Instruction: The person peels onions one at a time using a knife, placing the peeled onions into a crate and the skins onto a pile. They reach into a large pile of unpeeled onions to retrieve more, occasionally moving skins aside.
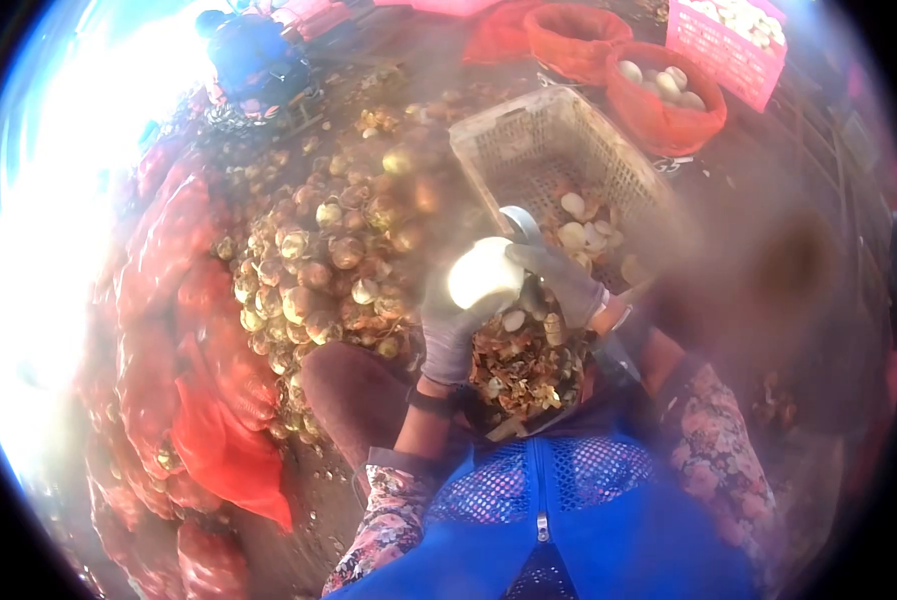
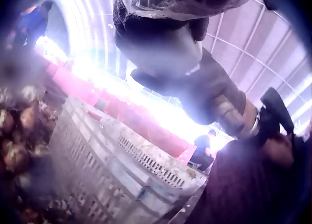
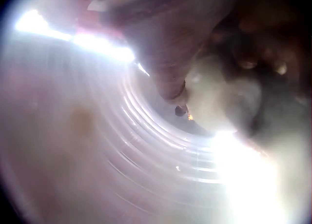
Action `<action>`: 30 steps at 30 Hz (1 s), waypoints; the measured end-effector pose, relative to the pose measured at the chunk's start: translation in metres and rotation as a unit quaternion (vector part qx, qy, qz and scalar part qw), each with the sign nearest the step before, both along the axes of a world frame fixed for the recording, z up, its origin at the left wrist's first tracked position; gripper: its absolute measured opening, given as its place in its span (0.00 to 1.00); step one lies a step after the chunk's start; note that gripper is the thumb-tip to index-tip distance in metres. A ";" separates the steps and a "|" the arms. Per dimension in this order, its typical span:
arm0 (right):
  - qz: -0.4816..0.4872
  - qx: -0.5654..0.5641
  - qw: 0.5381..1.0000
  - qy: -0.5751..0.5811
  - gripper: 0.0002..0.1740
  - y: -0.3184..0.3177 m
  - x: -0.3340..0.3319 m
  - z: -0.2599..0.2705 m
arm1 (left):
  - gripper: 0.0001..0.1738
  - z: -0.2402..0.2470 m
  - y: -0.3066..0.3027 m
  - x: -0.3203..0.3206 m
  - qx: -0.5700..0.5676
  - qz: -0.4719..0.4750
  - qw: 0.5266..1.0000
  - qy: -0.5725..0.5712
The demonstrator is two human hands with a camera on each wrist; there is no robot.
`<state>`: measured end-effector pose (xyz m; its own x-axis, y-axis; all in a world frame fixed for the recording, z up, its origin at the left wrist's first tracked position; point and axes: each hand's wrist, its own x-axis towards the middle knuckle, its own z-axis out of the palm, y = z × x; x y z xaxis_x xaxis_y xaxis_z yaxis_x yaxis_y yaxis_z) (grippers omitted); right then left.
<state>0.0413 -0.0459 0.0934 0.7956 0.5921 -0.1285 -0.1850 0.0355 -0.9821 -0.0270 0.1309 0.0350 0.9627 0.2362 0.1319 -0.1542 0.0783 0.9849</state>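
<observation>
In the head view a large white peeled onion [image 1: 486, 274] lies in my gloved left hand [image 1: 447, 335], whose fingers curl round its left side and underside. Against its right side is my gloved right hand [image 1: 561, 282], gripping a curved, shiny grey tool [image 1: 522, 224] that stands up beyond the onion. The left wrist view shows the pale onion [image 2: 175, 51] between both dark gloves, blurred by glare. Below the hands, between the knees, a container holds brown onion skins [image 1: 529, 370]. The right wrist view is mostly haze, with a pale round shape [image 3: 219, 95] near the fingers.
A heap of unpeeled onions [image 1: 314, 270] spreads to the left, beside red mesh sacks [image 1: 169, 320]. Ahead stands a pale plastic crate [image 1: 489, 165] with white onions and skins. Behind it are red-lined baskets [image 1: 664, 115], a pink box [image 1: 739, 50] and another person [image 1: 254, 60].
</observation>
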 end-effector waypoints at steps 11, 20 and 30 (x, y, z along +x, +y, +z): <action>-0.048 -0.283 0.934 -0.211 0.13 -0.030 0.030 -0.029 | 0.43 -0.028 0.017 0.010 -0.262 -0.020 0.965 -0.004; -0.070 -0.227 0.864 -0.445 0.19 -0.002 0.025 -0.069 | 0.36 -0.054 0.028 0.016 -0.157 0.044 0.986 -0.035; -0.015 -0.307 0.838 -0.451 0.26 0.013 -0.010 -0.048 | 0.28 0.019 0.000 -0.002 -0.224 0.103 0.969 -0.035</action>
<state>0.0309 -0.0333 0.0449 0.7466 0.6123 0.2603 0.6342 -0.5367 -0.5566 -0.0291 0.1306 0.0542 0.8811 0.4715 0.0357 -0.2778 0.4551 0.8460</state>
